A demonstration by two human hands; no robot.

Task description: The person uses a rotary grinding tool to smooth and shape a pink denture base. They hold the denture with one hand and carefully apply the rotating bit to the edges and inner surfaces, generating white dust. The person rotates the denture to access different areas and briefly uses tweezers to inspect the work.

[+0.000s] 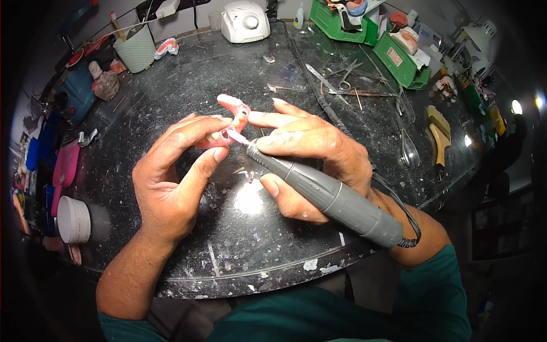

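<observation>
Between the thumb and fingers of my left hand point(178, 165) is a pink denture point(238, 117), with a few pale teeth showing along it. My right hand point(319, 151) grips a grey rotary handpiece point(325, 194), its cable looping back past the wrist. The handpiece's pale pink tip point(236, 137) meets the denture near a dark gap, or lies right beside it; contact is hard to make out. Fingertips of my right hand reach close to the denture's edge. Part of the denture is covered by my left fingers.
A white control box point(245, 23) stands at the back. Scissors point(345, 74) and other metal tools lie right of centre, near green bins point(401, 60) and a brush point(440, 137). On the left are a white tub point(74, 219) and a woven cup point(135, 51).
</observation>
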